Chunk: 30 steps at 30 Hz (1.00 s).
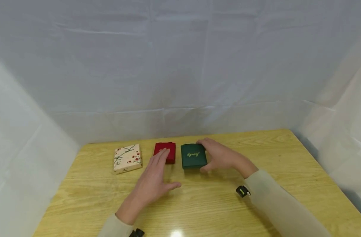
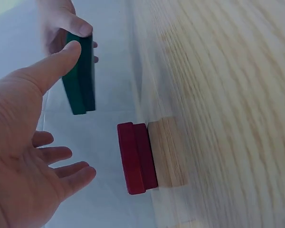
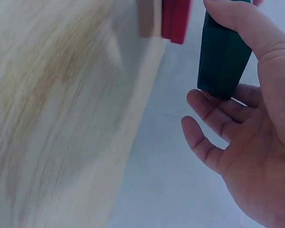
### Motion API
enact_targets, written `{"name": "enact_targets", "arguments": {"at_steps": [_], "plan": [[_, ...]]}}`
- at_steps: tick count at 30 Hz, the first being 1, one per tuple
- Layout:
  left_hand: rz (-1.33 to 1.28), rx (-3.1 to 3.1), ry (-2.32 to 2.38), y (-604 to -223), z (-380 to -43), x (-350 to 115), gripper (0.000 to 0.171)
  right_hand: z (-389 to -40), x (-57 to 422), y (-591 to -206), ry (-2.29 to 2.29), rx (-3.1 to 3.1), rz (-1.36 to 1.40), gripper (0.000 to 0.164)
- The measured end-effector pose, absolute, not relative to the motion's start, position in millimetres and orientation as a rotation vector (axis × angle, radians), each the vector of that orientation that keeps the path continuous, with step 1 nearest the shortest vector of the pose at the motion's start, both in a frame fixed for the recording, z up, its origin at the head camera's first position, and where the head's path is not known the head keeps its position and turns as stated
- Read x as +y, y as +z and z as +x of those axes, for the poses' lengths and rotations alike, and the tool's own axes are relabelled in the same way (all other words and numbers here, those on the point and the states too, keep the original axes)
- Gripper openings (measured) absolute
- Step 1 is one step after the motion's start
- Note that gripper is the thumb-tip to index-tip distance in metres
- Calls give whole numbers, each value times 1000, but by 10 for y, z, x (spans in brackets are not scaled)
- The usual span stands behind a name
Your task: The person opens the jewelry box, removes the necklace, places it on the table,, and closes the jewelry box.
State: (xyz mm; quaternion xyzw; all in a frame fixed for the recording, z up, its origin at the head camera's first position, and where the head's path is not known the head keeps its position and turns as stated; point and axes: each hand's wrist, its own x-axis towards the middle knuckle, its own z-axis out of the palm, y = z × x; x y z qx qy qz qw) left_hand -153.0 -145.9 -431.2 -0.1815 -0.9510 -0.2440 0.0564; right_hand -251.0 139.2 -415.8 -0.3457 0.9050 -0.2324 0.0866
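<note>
A dark green square jewelry box [image 1: 193, 156] with gold lettering on its lid is gripped by my right hand [image 1: 220, 154], thumb on the near side and fingers behind. In the left wrist view the green box [image 2: 80, 73] hangs above the tabletop. My left hand [image 1: 152, 179] is spread, thumb out to the side, holding nothing. Its fingertips overlap a red jewelry box [image 1: 170, 157] in the head view; the left wrist view shows the red box [image 2: 137, 158] standing on the table, apart from those fingers.
A cream box [image 1: 128, 158] printed with red flowers and dark branches lies to the left on the wooden table [image 1: 88, 191]. White sheeting [image 1: 180, 82] hangs behind the table's far edge and along both sides.
</note>
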Motion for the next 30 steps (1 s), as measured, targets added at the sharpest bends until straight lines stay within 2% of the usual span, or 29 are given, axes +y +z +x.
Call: {"name": "enact_targets", "arguments": {"at_steps": [18, 30], "plan": [[-600, -2926, -1047, -4308, -1550, -1268, 131, -2079, 1502, -4140, -735, 2746, -1111, 102], [-686, -2853, -1492, -4417, -1490, -1116, 121, -1864, 1573, -4142, -749, 2742, -1119, 103]]}}
